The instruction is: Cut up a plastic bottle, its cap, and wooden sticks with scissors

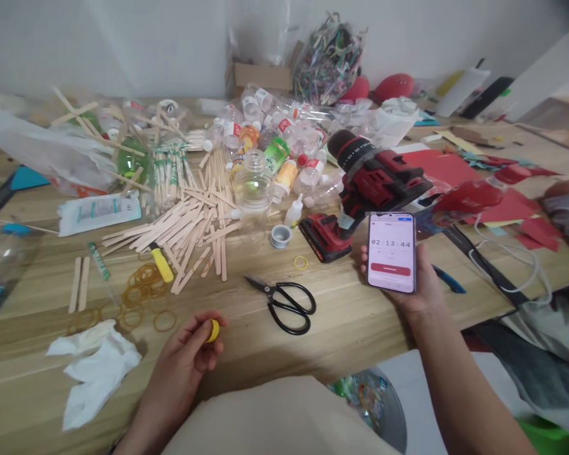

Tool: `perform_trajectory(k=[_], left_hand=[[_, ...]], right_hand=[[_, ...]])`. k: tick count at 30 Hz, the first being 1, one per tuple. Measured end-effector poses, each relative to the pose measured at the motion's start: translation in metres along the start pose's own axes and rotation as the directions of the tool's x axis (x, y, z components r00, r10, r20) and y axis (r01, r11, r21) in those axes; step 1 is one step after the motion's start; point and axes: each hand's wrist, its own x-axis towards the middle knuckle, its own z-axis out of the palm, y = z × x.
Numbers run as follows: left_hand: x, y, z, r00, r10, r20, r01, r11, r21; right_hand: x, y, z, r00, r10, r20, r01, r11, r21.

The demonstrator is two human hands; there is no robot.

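Observation:
My left hand [189, 346], near the table's front edge, pinches a small yellow bottle cap [213, 331] between thumb and fingers. A smartphone [391, 243] lies in my right hand [424, 284], tilted toward me; its lit screen reads 02:13:44. Between the hands rest black-handled scissors [288, 308], blades apart and pointing away to the left. Behind the phone a red and black cordless drill [374, 174] stands on its battery. Tan rubber bands [145, 287] and a crumpled white tissue [102, 373] lie left of my left hand.
Loose wooden sticks [184, 221] spread across the left middle. Plastic bottles [284, 126] are heaped behind a clear jar [253, 189], with a small grey round container [281, 236] nearby. Red paper [427, 164] lies at right. Below the edge stands a bin [396, 404] with wrappers.

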Motion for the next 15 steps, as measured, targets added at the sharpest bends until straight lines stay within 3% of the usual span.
perform_trajectory(k=[7, 15], left_hand=[[0.003, -0.004, 0.0, 1.0, 0.008, 0.029, -0.008, 1.0, 0.027], [0.003, -0.001, 0.004, 1.0, -0.012, 0.008, 0.011, 0.998, 0.061]], right_hand=[[0.004, -0.01, -0.007, 0.99, 0.097, 0.106, -0.094, 0.995, -0.03], [0.008, -0.018, -0.01, 0.992, 0.1, 0.071, -0.085, 0.98, -0.182]])
